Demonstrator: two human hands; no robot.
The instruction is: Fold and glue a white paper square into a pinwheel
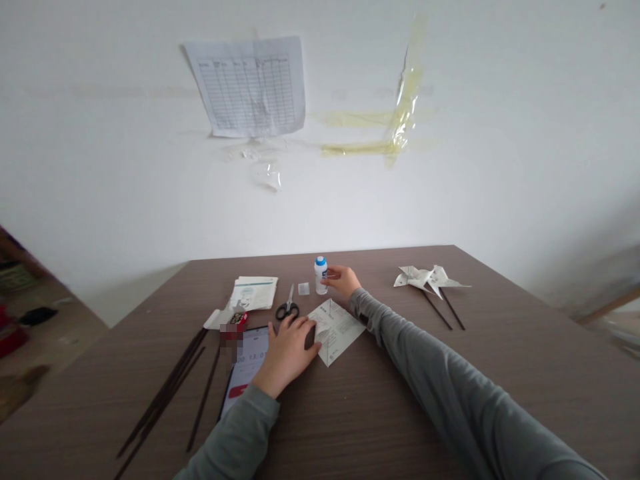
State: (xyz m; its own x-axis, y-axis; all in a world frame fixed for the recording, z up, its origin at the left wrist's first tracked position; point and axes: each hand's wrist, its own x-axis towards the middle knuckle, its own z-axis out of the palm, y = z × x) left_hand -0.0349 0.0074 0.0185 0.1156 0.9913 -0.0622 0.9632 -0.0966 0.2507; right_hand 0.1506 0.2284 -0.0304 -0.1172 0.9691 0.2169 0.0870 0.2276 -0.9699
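Observation:
My right hand (343, 280) reaches to the far middle of the table and its fingers curl round a small white glue bottle (321, 274) with a blue cap, which stands upright. My left hand (287, 353) lies flat, fingers spread, on the left corner of a folded printed paper square (337, 331). Black-handled scissors (289, 305) lie just beyond my left hand. A tiny paper scrap (303, 289) sits left of the bottle.
A phone (246, 367) lies under my left wrist. Several dark sticks (167, 387) lie at the left. A paper stack (253, 293) sits behind them. Two finished paper pinwheels on sticks (430, 280) lie at the right. A brown table (350, 413) meets a white wall.

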